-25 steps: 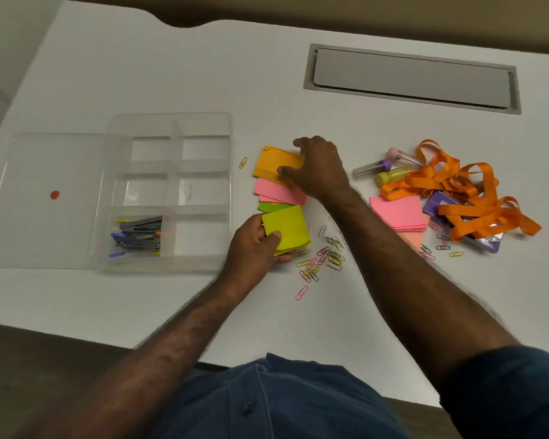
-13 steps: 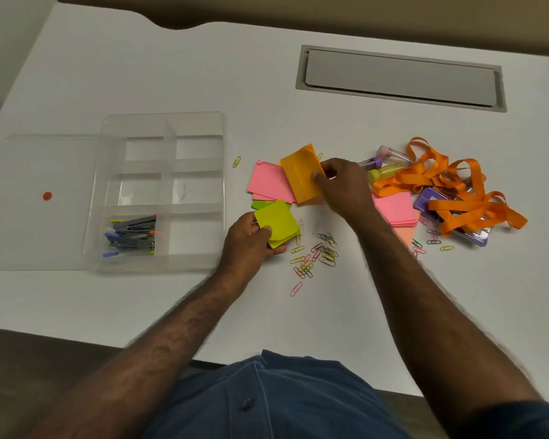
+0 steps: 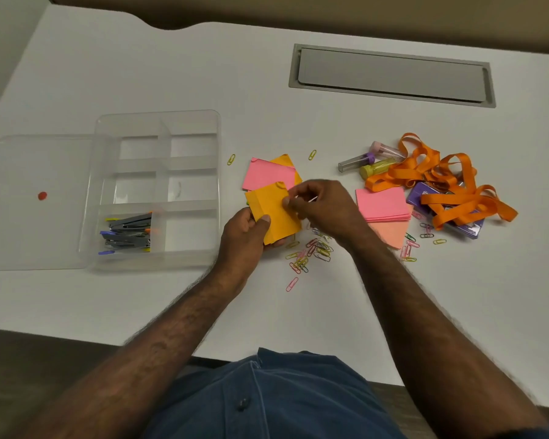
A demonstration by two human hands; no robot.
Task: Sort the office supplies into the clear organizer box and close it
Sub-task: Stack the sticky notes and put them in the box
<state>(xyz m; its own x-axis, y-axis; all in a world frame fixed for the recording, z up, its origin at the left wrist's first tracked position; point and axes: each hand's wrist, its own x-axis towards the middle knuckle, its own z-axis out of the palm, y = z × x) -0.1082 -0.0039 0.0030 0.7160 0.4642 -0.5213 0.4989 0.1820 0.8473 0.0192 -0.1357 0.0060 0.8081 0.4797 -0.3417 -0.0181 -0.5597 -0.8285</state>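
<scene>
My left hand (image 3: 246,231) grips a stack of sticky notes with an orange pad (image 3: 274,213) on top; the green pad under it is almost hidden. My right hand (image 3: 322,207) pinches the orange pad's right edge. Behind them a pink pad (image 3: 267,174) lies on another orange one on the table. The clear organizer box (image 3: 159,188) stands open at the left, with grey staplers (image 3: 127,232) in its near left compartment. Its lid (image 3: 35,201) lies flat to its left.
Coloured paper clips (image 3: 311,251) lie scattered just right of my hands. Further right are a pink note stack (image 3: 382,205), a peach pad, small tubes (image 3: 366,163), tangled orange lanyards (image 3: 441,188) and a purple box. A grey cable hatch (image 3: 390,74) sits at the table's back.
My right hand lifted the orange pad off the pink one and brought it down onto the green pad held in my left hand. Both hands now meet over that stack.
</scene>
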